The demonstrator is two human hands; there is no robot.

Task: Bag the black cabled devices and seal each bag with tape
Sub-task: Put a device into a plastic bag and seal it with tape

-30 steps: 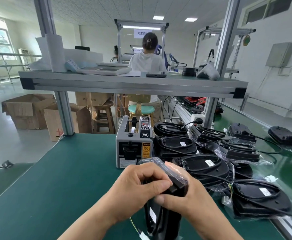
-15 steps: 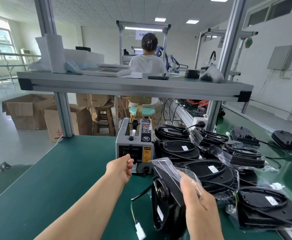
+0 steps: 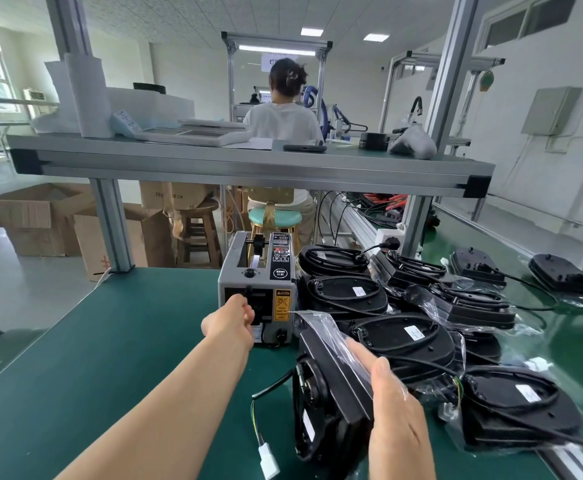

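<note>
Our L hand [image 3: 229, 320] at dispenser [image 3: 257, 289] slot, fingers curled; can't tell if we've got tape. R hand [image 3: 397, 417], fingers straight, presses bag [image 3: 321, 332] to device [image 3: 331, 403], upright on table [image 3: 92, 375] near dispenser, by bagged units [image 3: 400, 337].

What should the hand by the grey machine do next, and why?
Probably pull off a strip of tape: the left hand is at the outlet of the tape dispenser, while the right hand presses the untaped bag against the black device.
</note>
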